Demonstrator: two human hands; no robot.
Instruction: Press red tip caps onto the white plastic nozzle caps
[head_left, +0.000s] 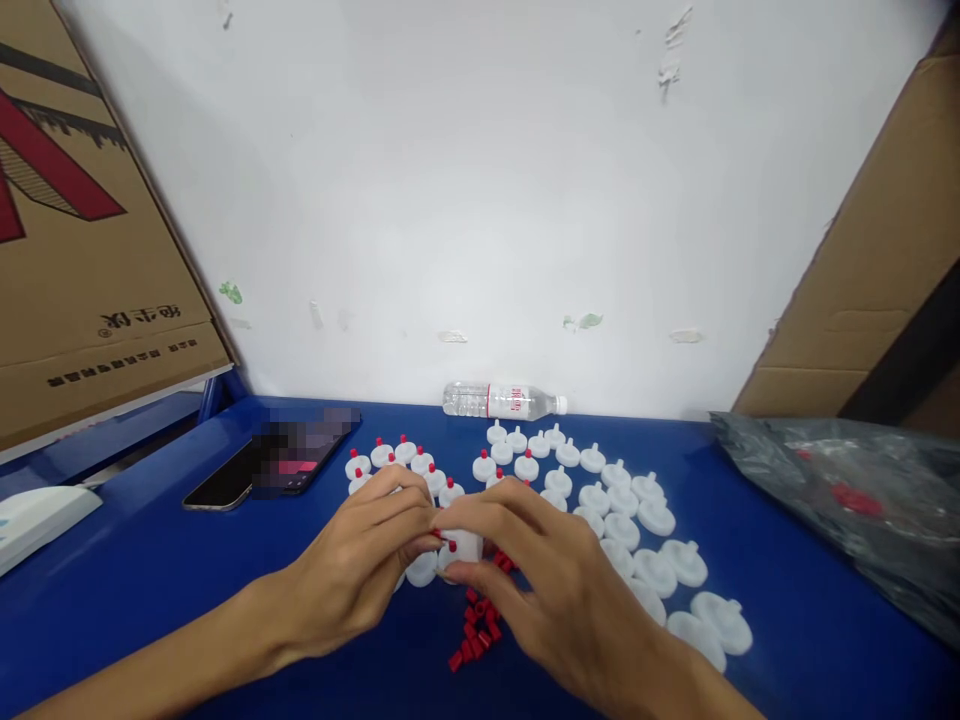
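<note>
At the middle of the table my right hand (pixel 540 570) grips a white nozzle cap (pixel 469 545) between thumb and fingers. My left hand (pixel 360 550) meets it from the other side, its fingertips pinched at a small red tip (pixel 437 534); whether that tip sits on the nozzle is hidden by the fingers. Just below, another red tip (pixel 452 546) shows close to the white cap. Loose red tips (pixel 474 640) lie in a pile under my right hand. Beyond my left hand stand several white caps with red tips (pixel 405 450).
Several white caps with bare nozzles (pixel 621 530) spread to the right. A water bottle (pixel 506 400) lies against the wall. Phones (pixel 277 465) rest at the left, near a white device (pixel 41 520). A grey plastic bag (pixel 847 510) lies at the right; cardboard (pixel 90 250) leans at the left.
</note>
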